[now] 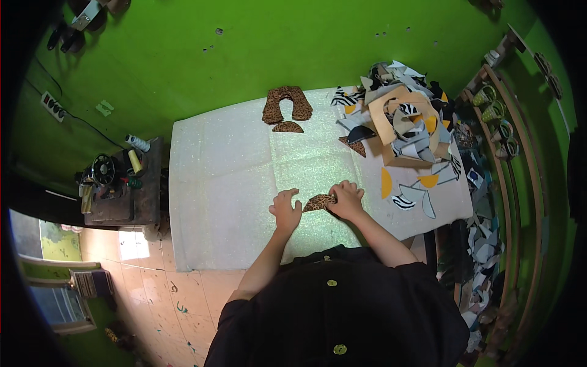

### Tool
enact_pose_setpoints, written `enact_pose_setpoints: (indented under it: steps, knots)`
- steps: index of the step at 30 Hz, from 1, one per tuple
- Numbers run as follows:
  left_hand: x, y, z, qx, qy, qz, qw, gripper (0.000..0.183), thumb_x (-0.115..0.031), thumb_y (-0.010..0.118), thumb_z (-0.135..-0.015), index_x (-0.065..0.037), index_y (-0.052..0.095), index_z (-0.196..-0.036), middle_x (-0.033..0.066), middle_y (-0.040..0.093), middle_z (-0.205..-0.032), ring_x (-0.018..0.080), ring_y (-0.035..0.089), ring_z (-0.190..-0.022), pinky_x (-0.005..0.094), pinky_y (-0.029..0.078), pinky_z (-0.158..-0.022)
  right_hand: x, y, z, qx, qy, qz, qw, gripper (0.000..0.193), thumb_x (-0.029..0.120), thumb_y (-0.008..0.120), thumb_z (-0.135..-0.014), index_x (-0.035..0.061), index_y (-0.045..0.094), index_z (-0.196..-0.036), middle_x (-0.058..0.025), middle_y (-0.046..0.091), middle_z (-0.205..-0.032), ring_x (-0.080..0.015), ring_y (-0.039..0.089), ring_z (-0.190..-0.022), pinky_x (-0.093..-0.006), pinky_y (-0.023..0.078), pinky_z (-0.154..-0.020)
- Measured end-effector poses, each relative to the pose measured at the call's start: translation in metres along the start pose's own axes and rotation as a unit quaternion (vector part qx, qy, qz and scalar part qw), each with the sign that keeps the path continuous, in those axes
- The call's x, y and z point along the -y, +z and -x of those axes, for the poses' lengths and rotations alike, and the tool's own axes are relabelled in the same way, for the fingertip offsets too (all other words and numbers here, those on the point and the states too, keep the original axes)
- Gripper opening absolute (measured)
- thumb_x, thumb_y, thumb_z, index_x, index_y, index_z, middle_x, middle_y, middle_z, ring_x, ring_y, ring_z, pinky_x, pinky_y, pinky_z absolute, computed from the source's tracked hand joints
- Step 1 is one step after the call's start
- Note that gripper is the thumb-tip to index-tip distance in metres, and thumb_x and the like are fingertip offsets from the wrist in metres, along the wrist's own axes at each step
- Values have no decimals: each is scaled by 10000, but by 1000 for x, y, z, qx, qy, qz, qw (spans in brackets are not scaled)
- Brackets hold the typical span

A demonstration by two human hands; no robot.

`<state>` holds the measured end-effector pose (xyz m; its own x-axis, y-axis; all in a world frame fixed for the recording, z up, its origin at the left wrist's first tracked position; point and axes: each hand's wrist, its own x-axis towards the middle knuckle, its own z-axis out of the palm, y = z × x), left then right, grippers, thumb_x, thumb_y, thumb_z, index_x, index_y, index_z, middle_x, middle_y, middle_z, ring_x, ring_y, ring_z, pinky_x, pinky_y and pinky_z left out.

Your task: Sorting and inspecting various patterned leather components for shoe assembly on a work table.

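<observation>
A half-moon leopard-print piece (317,202) lies at the near middle of the white, shimmering table cover (220,183). My right hand (347,200) has its fingers closed on the piece's right end and covers that corner. Just left of the piece, my left hand (286,210) rests near the table with its fingers apart and nothing in them. Farther back sits a stack of U-shaped leopard-print pieces (287,100). Directly in front of that stack lies another leopard-print half-moon (288,127).
An open cardboard box (406,160) heaped with scraps stands at the right, with yellow half-circles (386,182) and zebra-print offcuts around it. On the left is a sewing machine (103,171) with thread spools (138,143). Wooden racks (510,183) and floor scraps line the right wall.
</observation>
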<state>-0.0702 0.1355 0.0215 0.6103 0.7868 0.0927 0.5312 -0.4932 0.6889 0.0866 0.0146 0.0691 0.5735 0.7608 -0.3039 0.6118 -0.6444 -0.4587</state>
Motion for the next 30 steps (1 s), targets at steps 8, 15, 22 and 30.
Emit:
enact_pose_setpoints:
  steps: [8, 15, 22, 30]
  knots:
    - [-29, 18, -3, 86, 117, -23, 989, 409, -303, 643, -793, -138, 587, -1163, 73, 537, -1180, 242, 443, -1143, 458, 244, -898, -22, -36, -88, -171, 43, 11, 984, 484, 225, 621, -751, 138, 490, -1209, -99, 461, -1230, -295, 394, -1180, -531, 271, -937]
    - [-32, 23, -22, 174, 47, -30, 983, 288, -330, 686, -778, -177, 656, -1019, 40, 557, -1037, 225, 451, -1084, 439, 247, -853, -59, -65, -137, -130, -63, 169, 975, 542, 24, 625, -733, 159, 490, -1240, -114, 431, -1269, -317, 416, -1158, -414, 380, -974]
    - [-39, 24, -16, 171, 62, -59, 982, 256, -302, 671, -775, -168, 657, -993, 36, 547, -1070, 225, 467, -1062, 434, 271, -858, -75, -71, -158, -119, -61, 223, 966, 288, 7, 547, -791, 79, 539, -1069, -176, 451, -1136, -343, 437, -1100, -421, 397, -915]
    - [-39, 18, -17, 172, 71, -55, 981, 306, -365, 644, -805, -168, 648, -1039, 40, 572, -1066, 221, 471, -1085, 439, 271, -859, -73, -78, -132, -214, -96, 72, 970, 217, -60, 511, -761, 6, 543, -966, -247, 581, -915, -420, 579, -861, -470, 463, -755]
